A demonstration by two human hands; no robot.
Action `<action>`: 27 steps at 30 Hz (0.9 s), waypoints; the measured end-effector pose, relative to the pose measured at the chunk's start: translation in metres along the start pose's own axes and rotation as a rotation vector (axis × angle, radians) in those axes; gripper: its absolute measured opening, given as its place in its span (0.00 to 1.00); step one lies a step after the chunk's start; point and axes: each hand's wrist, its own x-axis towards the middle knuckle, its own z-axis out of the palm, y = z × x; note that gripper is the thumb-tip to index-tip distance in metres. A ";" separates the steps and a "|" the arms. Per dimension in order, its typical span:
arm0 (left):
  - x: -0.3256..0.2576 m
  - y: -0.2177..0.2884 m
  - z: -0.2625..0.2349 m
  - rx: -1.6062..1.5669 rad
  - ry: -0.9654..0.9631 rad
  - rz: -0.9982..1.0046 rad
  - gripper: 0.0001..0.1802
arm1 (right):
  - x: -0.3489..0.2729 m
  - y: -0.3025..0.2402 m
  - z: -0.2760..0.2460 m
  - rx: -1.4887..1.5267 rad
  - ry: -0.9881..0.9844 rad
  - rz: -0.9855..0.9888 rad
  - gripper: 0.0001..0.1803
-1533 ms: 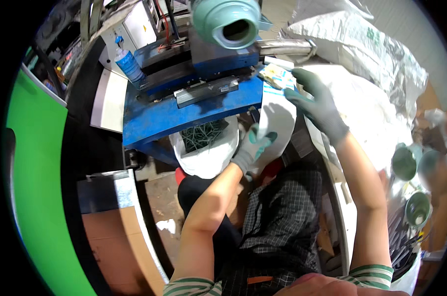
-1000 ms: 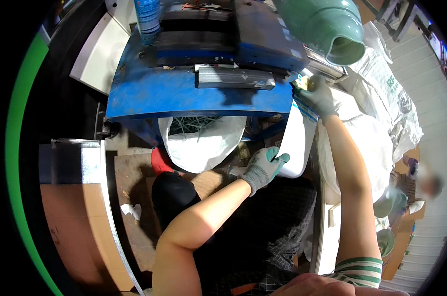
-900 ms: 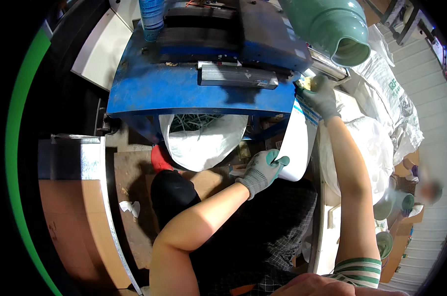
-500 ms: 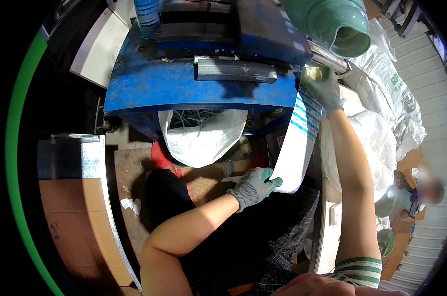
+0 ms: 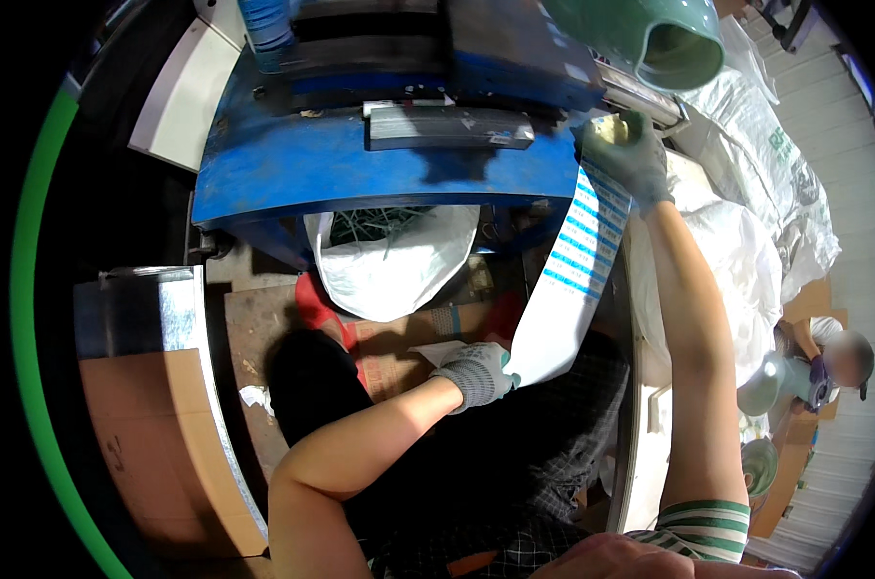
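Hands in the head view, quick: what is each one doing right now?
Left hand: gloved, closed on the lower end of the white strip with blue bars.
Right hand: gloved, closed on the strip's upper end beside the blue machine.

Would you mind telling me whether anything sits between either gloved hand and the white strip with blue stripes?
Nothing visible does. The right hand grips the top of the white strip with blue stripes beside the blue machine, and the left hand grips its bottom.
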 end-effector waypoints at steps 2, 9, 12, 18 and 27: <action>-0.003 -0.003 0.000 0.115 0.030 0.011 0.28 | 0.001 -0.002 0.005 -0.022 0.026 -0.067 0.45; -0.019 0.012 -0.077 0.263 0.880 0.213 0.50 | -0.008 0.009 0.005 0.082 0.019 -0.018 0.44; 0.001 0.036 -0.101 0.213 1.089 0.599 0.35 | -0.004 0.014 0.010 0.096 0.003 -0.012 0.45; 0.096 0.066 -0.095 0.503 1.074 0.667 0.38 | -0.002 0.018 0.007 0.221 -0.008 0.053 0.44; 0.104 0.073 -0.096 0.581 1.038 0.539 0.37 | -0.027 0.015 -0.029 0.577 -0.189 0.017 0.35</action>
